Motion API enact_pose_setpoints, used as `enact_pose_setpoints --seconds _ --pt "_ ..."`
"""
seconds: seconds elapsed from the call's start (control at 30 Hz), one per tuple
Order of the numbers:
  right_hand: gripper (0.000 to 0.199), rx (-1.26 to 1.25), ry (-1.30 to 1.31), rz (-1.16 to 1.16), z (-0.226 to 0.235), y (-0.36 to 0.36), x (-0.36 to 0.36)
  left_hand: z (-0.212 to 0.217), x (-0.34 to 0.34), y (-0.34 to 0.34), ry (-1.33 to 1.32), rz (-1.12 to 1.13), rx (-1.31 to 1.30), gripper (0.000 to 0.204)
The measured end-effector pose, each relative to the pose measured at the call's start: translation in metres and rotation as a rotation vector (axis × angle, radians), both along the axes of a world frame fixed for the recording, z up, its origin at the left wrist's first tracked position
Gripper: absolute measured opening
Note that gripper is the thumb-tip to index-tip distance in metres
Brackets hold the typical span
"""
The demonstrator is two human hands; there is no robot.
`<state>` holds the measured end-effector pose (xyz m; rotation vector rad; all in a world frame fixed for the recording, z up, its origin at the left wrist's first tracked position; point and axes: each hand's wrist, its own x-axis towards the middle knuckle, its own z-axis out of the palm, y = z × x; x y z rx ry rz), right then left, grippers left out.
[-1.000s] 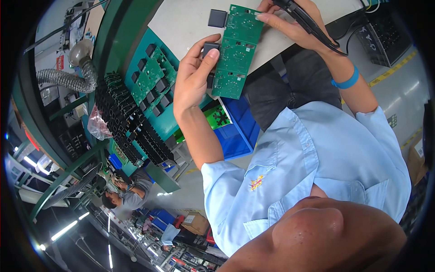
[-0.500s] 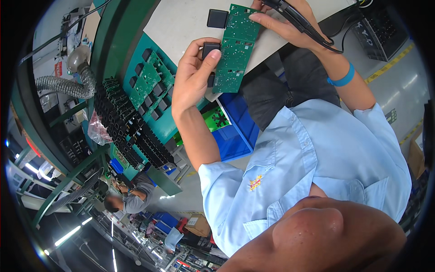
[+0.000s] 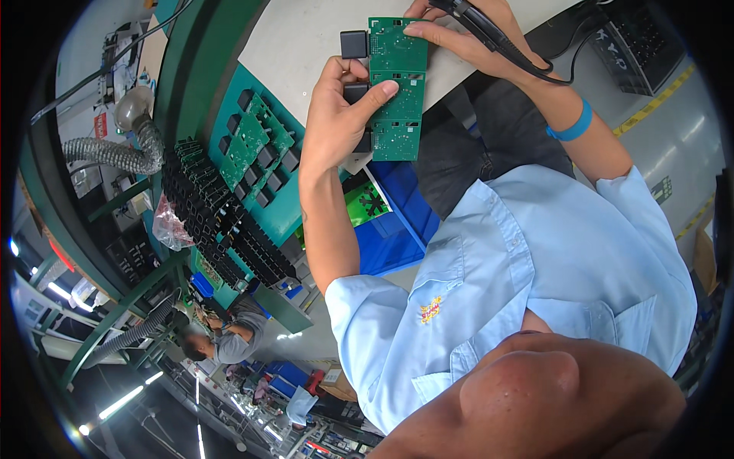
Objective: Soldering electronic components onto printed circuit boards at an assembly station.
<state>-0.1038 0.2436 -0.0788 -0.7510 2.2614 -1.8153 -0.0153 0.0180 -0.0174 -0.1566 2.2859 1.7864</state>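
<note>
A long green circuit board [image 3: 397,99] in joined sections is held between my two hands over the pale work surface. Square black blocks [image 3: 353,44] stick out along its left edge. My left hand [image 3: 340,115] is closed on the board's left side, thumb flat on its face and fingers around the middle block. At the board's upper right corner, my right hand [image 3: 466,46] pinches the edge with its thumb on top. Across that hand lies a black corded tool [image 3: 482,23], its cable running past the wrist. Its tip is out of view.
More green boards with black blocks [image 3: 260,145] lie on a teal mat [image 3: 229,84] to the left, beside a rack of black parts [image 3: 222,222]. A silver duct [image 3: 115,153] stands beyond. A blue bin [image 3: 394,245] sits below the table edge. Another person [image 3: 229,336] works farther off.
The board has shifted a little left and turned more upright. Both hands moved with it, and my left thumb now reaches farther across its face.
</note>
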Motion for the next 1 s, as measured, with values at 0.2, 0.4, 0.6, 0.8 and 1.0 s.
enact_pose_setpoints --seconds 0.2,0.4,0.6,0.8,1.0 --pt "0.053 -0.111 -0.289 -0.329 0.037 0.001 0.027 -0.002 0.002 0.002 0.019 -0.011 -0.046 0.038" --pt "0.043 -0.271 0.352 -0.041 0.025 0.054 0.069 -0.004 0.005 0.007 -0.006 0.173 0.136 0.034" --pt "0.038 -0.156 0.477 0.092 0.023 0.065 0.078 -0.010 0.007 0.014 0.022 0.242 0.193 0.033" --pt "0.039 -0.149 0.500 0.096 0.018 0.061 0.079 -0.010 0.010 0.016 0.036 0.258 0.194 0.031" --pt "0.039 -0.123 0.498 0.111 0.019 0.059 0.078 -0.014 0.010 0.014 0.048 0.257 0.215 0.030"
